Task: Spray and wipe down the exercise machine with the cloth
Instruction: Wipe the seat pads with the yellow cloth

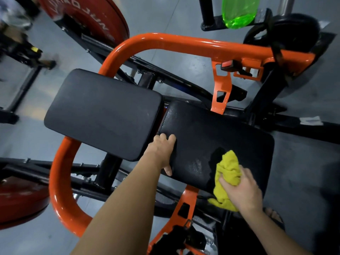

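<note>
The exercise machine has an orange tube frame (165,41) and two black pads. My right hand (241,192) grips a bunched yellow cloth (228,170) and presses it on the near right part of the black seat pad (217,129), which shows wet spray marks beside the cloth. My left hand (162,150) holds the left edge of that seat pad, fingers curled over the top and thumb on the near side. The second black pad (103,113) lies to the left. A green translucent bottle (239,11) stands at the top, beyond the frame.
Red weight plates hang at the upper left (88,17) and lower left (20,201). Black frame bars (294,124) run under the pads over a grey floor. A sandalled foot (274,216) shows at the lower right. Another machine's black base (20,92) sits at the left.
</note>
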Demonstrator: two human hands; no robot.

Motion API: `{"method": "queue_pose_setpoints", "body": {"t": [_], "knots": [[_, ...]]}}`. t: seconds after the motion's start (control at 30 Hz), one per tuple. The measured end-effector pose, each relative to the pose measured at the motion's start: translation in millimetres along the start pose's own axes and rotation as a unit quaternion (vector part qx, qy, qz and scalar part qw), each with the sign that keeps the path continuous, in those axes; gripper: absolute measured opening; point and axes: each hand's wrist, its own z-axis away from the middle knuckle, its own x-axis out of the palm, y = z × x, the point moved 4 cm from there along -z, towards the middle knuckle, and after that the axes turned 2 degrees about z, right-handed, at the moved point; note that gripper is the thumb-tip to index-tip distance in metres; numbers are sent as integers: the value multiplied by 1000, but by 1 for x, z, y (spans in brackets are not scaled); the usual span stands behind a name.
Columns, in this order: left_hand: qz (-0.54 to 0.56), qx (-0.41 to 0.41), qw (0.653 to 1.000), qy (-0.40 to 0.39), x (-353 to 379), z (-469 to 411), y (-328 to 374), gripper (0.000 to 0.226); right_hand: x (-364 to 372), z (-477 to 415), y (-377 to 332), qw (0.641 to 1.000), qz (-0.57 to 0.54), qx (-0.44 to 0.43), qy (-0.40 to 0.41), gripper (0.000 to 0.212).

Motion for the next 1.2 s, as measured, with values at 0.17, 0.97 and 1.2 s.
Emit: {"method": "queue_pose_setpoints", "body": {"t": [0.17,0.97,1.2], "knots": [[-13,-14,1000,1,-1,-3,2,102,-17,-7,37,990,-51,131,23,50],[-6,-39,999,21,3,-2,7,105,-46,-27,57,985,-40,166,10,48],[-19,-73,997,-2,-1,-2,11,101,-22,-22,-24,978,-58,195,32,61]]}}
